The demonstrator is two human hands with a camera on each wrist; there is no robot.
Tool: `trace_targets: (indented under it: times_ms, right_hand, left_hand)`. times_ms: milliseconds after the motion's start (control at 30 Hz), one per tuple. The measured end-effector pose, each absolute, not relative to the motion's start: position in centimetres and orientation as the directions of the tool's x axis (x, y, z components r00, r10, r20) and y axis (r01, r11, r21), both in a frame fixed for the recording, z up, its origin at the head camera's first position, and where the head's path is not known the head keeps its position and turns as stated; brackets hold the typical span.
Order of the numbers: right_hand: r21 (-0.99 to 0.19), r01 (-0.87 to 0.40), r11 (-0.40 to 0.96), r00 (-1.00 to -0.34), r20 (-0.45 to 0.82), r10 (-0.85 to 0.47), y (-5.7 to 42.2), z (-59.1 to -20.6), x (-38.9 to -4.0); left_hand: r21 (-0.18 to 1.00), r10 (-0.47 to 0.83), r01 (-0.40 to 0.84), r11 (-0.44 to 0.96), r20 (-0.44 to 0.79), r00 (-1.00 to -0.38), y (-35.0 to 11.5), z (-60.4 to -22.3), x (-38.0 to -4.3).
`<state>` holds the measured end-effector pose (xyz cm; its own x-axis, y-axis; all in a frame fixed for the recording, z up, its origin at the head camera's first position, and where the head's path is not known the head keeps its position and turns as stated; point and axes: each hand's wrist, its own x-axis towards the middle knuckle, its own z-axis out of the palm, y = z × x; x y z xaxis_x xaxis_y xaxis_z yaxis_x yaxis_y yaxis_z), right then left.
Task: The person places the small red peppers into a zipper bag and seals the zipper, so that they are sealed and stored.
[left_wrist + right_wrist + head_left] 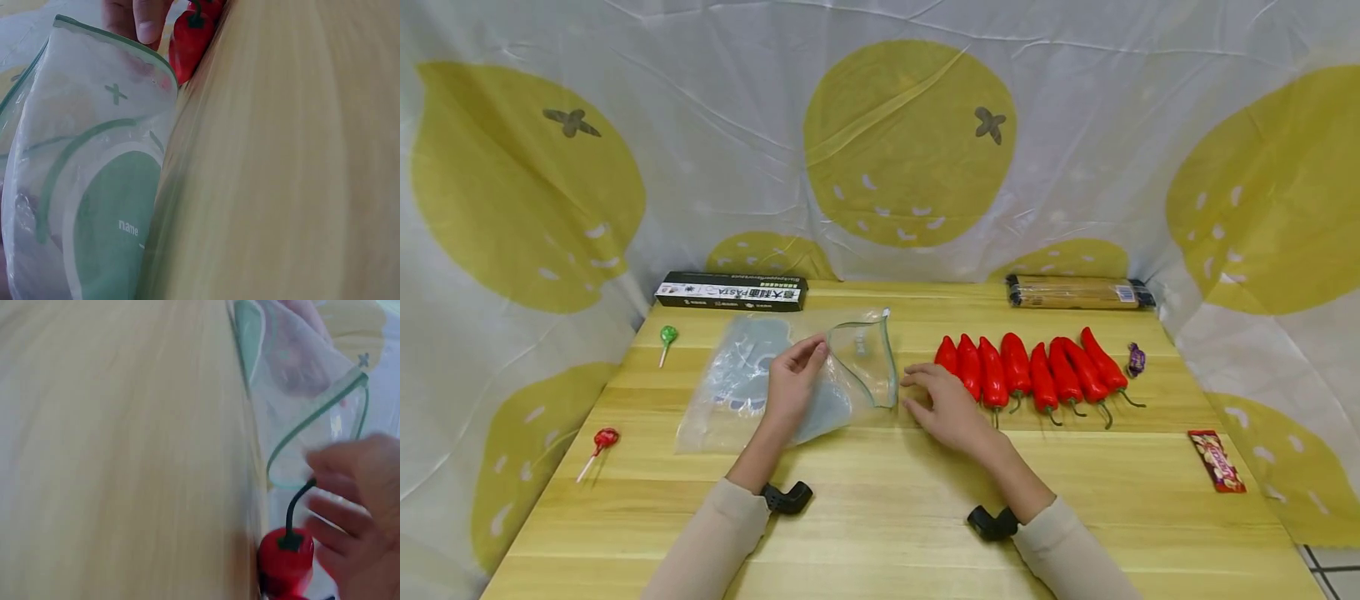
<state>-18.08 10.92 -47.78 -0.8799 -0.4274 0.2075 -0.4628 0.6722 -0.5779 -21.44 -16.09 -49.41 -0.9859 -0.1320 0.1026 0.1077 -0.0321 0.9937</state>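
Observation:
A clear zip bag (861, 358) with a green-edged mouth and a grey-green printed panel lies on the table, its mouth spread and facing right. My left hand (793, 379) pinches the upper layer of the bag near that mouth. Between the bag's mouth and a row of red peppers (1015, 367), my right hand (951, 408) hovers with loosely bent fingers and holds nothing visible. In the right wrist view a pepper's stem (290, 509) appears close to the blurred fingertips; whether they touch cannot be told. The row's left end is partly hidden behind the right hand.
Along the back stand a black pasta box (730, 292) and a wrapped brown pack (1078, 293). A green lollipop (667, 335) and a red lollipop (606, 438) lie at left. At right are a purple-wrapped candy (1137, 360) and a red snack packet (1216, 461).

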Motion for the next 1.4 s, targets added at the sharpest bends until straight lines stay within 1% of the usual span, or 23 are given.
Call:
trace_targets:
  times_ms: [100,167,267,367,433,567,700,833,967,1133,1233,1400]
  right_hand:
    - [-0.610,-0.358,0.706,-0.932,0.274,-0.236,11.6,-47.3,-18.3]
    - [-0.605,-0.285,0.744,-0.951,0.273,-0.142,12.0,-47.1,-18.4]
    - [-0.568,-0.179,0.803,-0.975,0.209,-0.070,12.4,-46.9,-18.3]
    - [-0.517,-0.123,0.847,-0.986,0.157,-0.048,12.4,-46.9,-18.2]
    - [-0.498,-0.113,0.860,-0.988,0.144,-0.047,12.3,-47.0,-18.2]
    - [-0.486,-0.139,0.863,-0.987,0.134,-0.084,12.0,-47.3,-18.2]
    - [-0.437,-0.176,0.882,-0.983,0.129,-0.132,11.8,-47.3,-18.1]
    - [-0.407,-0.187,0.894,-0.981,0.124,-0.148,11.8,-47.2,-18.0]
    - [-0.469,-0.184,0.864,-0.981,0.145,-0.130,12.2,-47.0,-18.0]
    - [-0.631,-0.234,0.740,-0.968,0.219,-0.119,13.5,-46.2,-18.0]
    - [-0.698,-0.272,0.662,-0.961,0.233,-0.150,14.4,-45.6,-18.0]
    - [-0.742,-0.297,0.601,-0.953,0.193,-0.234,14.8,-45.3,-18.0]
  left_hand:
    - [0.992,-0.160,0.114,-0.049,0.105,-0.982,-15.9,-49.6,-21.5]
    - [0.991,-0.174,0.119,-0.066,0.106,-0.979,-15.8,-49.7,-21.6]
    - [0.991,-0.170,0.114,-0.076,0.100,-0.980,-15.8,-49.6,-21.5]
    - [0.992,-0.143,0.107,-0.065,0.097,-0.985,-15.7,-49.1,-21.3]
    - [0.993,-0.127,0.108,-0.047,0.101,-0.987,-15.5,-48.5,-21.0]
    - [0.993,-0.107,0.116,-0.017,0.114,-0.988,-15.4,-47.5,-20.5]
    - [0.992,-0.089,0.124,-0.030,0.121,-0.989,-15.4,-47.5,-20.4]
    - [0.991,-0.062,0.129,-0.036,0.126,-0.990,-15.4,-47.4,-20.3]
    - [0.990,-0.028,0.137,-0.024,0.136,-0.990,-15.3,-47.4,-20.2]
    - [0.989,-0.012,0.147,0.017,0.147,-0.989,-15.1,-47.1,-20.0]
    - [0.986,-0.009,0.153,0.070,0.154,-0.988,-15.1,-47.1,-20.1]
    - [0.968,-0.015,0.186,0.167,0.191,-0.981,-14.8,-47.6,-20.4]
